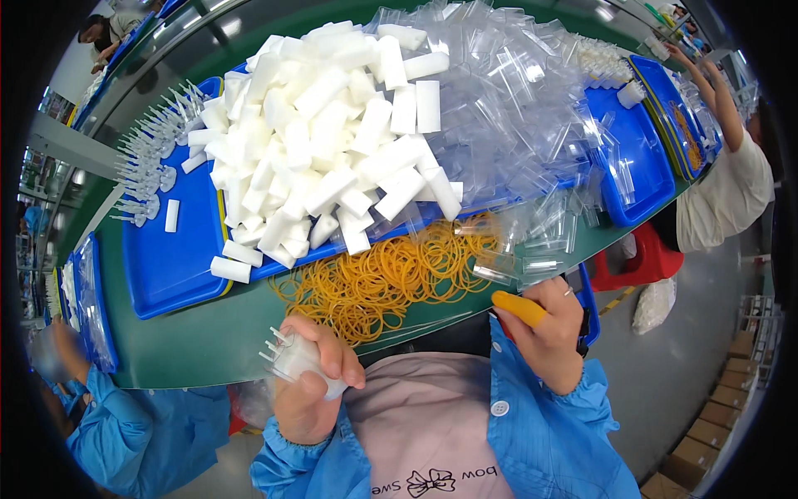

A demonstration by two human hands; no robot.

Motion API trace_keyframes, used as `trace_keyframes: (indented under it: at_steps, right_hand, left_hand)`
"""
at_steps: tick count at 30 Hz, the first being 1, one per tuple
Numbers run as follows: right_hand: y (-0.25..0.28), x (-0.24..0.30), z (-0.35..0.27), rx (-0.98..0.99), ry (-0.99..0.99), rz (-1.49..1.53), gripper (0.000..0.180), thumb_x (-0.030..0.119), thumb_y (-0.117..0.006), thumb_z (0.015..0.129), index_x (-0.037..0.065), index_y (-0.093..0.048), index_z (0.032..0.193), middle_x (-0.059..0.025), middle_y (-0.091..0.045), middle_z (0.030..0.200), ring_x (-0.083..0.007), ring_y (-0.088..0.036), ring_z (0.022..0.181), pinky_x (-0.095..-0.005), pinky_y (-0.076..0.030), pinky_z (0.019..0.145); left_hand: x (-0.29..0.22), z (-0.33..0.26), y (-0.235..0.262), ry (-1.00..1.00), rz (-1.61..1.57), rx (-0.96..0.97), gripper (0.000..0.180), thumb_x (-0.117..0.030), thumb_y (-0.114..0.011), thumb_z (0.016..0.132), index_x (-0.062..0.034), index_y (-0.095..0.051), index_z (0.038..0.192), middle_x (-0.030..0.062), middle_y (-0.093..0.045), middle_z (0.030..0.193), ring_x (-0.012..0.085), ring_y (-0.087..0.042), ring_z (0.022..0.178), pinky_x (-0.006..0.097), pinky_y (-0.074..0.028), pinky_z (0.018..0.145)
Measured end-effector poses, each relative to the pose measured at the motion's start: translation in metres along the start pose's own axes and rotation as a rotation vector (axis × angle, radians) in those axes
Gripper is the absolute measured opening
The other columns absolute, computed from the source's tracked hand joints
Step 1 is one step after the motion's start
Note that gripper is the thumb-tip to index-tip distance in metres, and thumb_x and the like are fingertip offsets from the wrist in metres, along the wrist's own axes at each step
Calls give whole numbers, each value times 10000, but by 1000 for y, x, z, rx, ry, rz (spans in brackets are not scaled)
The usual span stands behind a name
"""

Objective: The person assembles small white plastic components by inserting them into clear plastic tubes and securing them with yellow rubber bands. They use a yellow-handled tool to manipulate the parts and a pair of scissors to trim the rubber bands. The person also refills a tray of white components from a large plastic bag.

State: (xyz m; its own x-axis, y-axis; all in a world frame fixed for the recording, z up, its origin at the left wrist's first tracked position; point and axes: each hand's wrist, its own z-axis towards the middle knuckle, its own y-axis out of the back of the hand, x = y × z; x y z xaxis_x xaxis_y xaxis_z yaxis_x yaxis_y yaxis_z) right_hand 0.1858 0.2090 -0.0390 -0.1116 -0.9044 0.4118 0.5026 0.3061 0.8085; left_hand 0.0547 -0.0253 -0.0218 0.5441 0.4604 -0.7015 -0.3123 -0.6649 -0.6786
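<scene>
My left hand [309, 378] is closed round a translucent white plastic piece [296, 356] with several thin prongs pointing left. At the table's near edge, my right hand [550, 326] has its fingers curled, and a yellow finger cover [519, 308] sits on one digit. Whatever is in its grip is hidden; something red and black shows just beneath. Clear plastic sleeves [542, 264] lie beside the right fingertips. Between the hands and the large heap of white foam blocks [320, 125] spreads a pile of yellow rubber bands [399, 270].
A mound of clear sleeves [507, 100] rises behind. Blue trays [170, 270] flank the heaps, with pronged white pieces [154, 158] at the left one's edge. A worker in blue [154, 424] sits left; another person [723, 200] is at right, near a red stool [644, 264].
</scene>
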Motion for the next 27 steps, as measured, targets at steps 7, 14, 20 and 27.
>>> trace_keyframes:
  at_steps: [7, 14, 20, 27]
  right_hand:
    - [-22, 6, 14, 8, 90, -149, 154, 110, -745, 616, 73, -640, 723, -18, -496, 754, -203, -449, 684, -363, -321, 656]
    - [-23, 7, 14, -21, 27, -120, 177, 88, -738, 631, 66, -635, 774, -29, -520, 794, -215, -477, 712, -361, -327, 690]
    - [-16, 11, 18, -3, -33, 4, 177, 99, -740, 655, 66, -628, 789, -38, -519, 793, -228, -486, 727, -359, -313, 682]
    - [-13, 12, 26, -28, -82, 150, 165, 105, -734, 680, 67, -637, 808, -40, -508, 777, -225, -474, 719, -348, -295, 667]
  left_hand:
    - [0, -2, 7, 20, -53, 14, 498, -283, -748, 751, -110, -408, 1071, 46, -476, 763, 201, -525, 674, 337, -469, 593]
    - [3, 0, 5, 40, -77, 66, 457, -290, -690, 827, -115, -381, 1116, 4, -436, 763, 138, -470, 648, 288, -446, 570]
    - [3, -1, 10, 95, -115, 45, 491, -266, -730, 767, -107, -403, 1097, 42, -470, 780, 189, -511, 686, 335, -455, 596]
    - [4, 0, 8, 82, -83, 31, 505, -215, -737, 736, -93, -417, 1107, 52, -484, 777, 190, -516, 678, 336, -463, 597]
